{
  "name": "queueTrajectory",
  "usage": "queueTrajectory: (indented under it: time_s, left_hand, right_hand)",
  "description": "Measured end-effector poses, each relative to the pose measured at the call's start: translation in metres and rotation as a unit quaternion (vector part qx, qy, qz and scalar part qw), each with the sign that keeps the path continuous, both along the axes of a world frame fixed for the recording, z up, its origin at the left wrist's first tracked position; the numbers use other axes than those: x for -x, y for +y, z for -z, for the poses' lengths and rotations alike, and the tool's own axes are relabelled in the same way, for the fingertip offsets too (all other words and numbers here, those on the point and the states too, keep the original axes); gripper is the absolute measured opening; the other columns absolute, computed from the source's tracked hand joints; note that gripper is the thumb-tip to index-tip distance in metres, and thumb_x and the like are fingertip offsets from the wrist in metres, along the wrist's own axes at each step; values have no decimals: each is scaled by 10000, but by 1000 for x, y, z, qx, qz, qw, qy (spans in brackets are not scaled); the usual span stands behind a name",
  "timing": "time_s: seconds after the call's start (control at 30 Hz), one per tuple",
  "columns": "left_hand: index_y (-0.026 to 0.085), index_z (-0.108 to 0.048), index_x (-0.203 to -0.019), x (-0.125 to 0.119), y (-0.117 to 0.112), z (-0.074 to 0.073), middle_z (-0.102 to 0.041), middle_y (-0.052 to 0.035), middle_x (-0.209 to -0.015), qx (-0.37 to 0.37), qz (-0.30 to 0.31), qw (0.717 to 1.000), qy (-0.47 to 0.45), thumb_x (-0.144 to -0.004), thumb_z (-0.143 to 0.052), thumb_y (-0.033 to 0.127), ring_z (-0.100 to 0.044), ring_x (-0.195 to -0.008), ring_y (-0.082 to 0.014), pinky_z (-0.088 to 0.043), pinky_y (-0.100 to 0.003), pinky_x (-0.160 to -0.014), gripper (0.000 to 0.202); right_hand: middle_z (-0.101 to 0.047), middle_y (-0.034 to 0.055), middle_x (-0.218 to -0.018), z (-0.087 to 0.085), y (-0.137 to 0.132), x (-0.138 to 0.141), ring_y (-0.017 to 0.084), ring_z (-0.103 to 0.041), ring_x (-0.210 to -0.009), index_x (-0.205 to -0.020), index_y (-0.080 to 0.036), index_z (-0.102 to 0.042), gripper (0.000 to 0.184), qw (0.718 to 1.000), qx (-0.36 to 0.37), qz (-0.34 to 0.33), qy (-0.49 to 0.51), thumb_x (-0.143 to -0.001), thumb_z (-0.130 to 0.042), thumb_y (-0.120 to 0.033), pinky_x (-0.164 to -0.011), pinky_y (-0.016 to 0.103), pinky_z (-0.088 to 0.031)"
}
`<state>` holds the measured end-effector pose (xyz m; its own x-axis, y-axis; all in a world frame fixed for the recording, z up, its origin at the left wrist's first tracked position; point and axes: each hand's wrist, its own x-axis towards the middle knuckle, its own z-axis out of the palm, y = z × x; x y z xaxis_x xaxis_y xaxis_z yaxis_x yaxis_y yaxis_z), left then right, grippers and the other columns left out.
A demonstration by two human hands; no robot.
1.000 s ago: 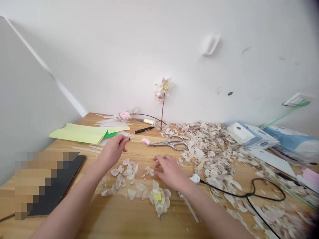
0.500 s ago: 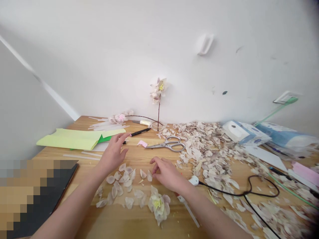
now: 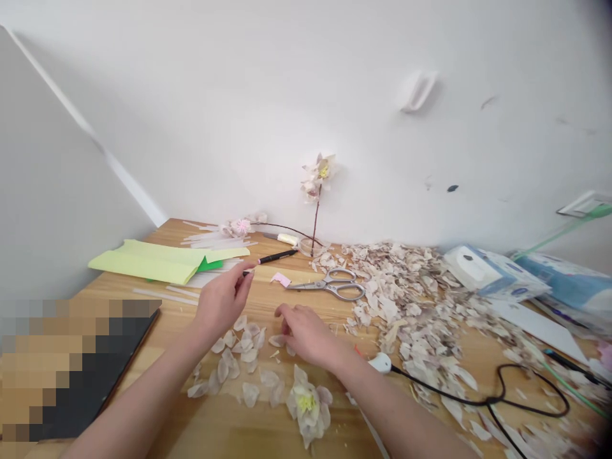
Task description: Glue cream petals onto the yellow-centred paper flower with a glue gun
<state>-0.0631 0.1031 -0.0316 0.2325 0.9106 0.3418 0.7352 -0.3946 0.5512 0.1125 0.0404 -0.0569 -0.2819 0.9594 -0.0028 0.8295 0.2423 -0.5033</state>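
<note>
My left hand (image 3: 222,303) is raised above the wooden table, its fingertips pinched on a small dark object (image 3: 247,273) too small to identify. A black marker (image 3: 277,257) lies just beyond it, apart from my fingers. My right hand (image 3: 306,335) rests low with curled fingers beside a loose translucent petal (image 3: 276,341). Nothing shows in its grip. Between and below my hands lies a cluster of pale petals (image 3: 241,347). Nearer me sits a pale flower with a yellow centre (image 3: 306,405).
Steel scissors (image 3: 332,285) and a pink paper scrap (image 3: 281,279) lie ahead. Yellow-green paper (image 3: 153,261) is at left. A large heap of petal scraps (image 3: 411,306) spreads right, with a white plug (image 3: 381,363), black cable (image 3: 497,401) and tissue packs (image 3: 492,274).
My right hand has slid left toward the loose petal and partly covers the spot where petals lay. My left hand has lifted slightly, and the view has shifted a little.
</note>
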Motion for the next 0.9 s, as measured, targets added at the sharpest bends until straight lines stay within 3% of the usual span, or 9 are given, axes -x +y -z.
queueTrajectory:
  time_s: [0.17, 0.27, 0.37, 0.43, 0.6, 0.77, 0.9]
  left_hand:
    - [196, -525, -709, -5, -5, -6, -516, 20, -587, 9, 10, 999, -35, -854, -381, 400, -492, -550, -140, -358, -242, -522, 289]
    - [187, -534, -811, -17, -12, -11, -562, -2, -695, 63, 60, 989, -119, -795, -490, 440, -561, -658, -151, -442, -259, -597, 257]
    - [178, -509, -1063, -34, -19, -14, -619, -72, -935, 200, 177, 935, -233, -725, -601, 389, -614, -856, -190, -491, -313, -732, 408]
    - [163, -515, -1083, -44, -22, -15, -647, -100, -978, 276, 223, 896, -267, -705, -629, 343, -631, -883, -209, -494, -344, -771, 435]
    - [118, -626, -855, -59, -24, -16, -708, -113, -836, 364, 209, 864, -278, -666, -639, 226, -659, -810, -236, -511, -355, -700, 218]
    - [118, -637, -875, -60, -22, -13, -715, -85, -847, 377, 229, 841, -313, -604, -665, 134, -656, -821, -200, -500, -348, -791, 273]
    - [126, -605, -926, -60, -24, -15, -710, -67, -834, 368, 208, 837, -347, -593, -652, 100, -661, -795, -184, -507, -343, -793, 338]
  right_hand:
    - [-661, 10, -760, -11, -2, -8, 174, -600, -751, -1005, -184, -513, 344, 997, -50, 36, 45, -704, -552, -23, -650, 253, -415]
    - [-645, 20, -798, -28, -8, -15, 179, -597, -780, -1028, -181, -471, 297, 988, -108, 83, 70, -760, -537, -70, -711, 288, -420]
    - [-646, 14, -784, -42, -16, -21, 188, -608, -756, -1007, -199, -461, 275, 980, -144, 106, 85, -770, -534, -80, -710, 313, -430]
    - [-654, 12, -789, -46, -21, -23, 188, -620, -747, -1007, -209, -454, 285, 976, -158, 113, 95, -768, -528, -73, -689, 310, -443]
    - [-657, 3, -768, -45, -29, -30, 171, -635, -695, -1001, -211, -446, 291, 961, -184, 132, 161, -759, -514, -64, -658, 295, -470]
    - [-638, -1, -767, -37, -33, -35, 156, -633, -702, -966, -221, -434, 227, 944, -190, 163, 216, -786, -514, -108, -671, 287, -488]
    - [-633, 4, -800, -30, -35, -37, 157, -629, -737, -1012, -234, -414, 250, 940, -226, 147, 207, -804, -495, -120, -696, 297, -491]
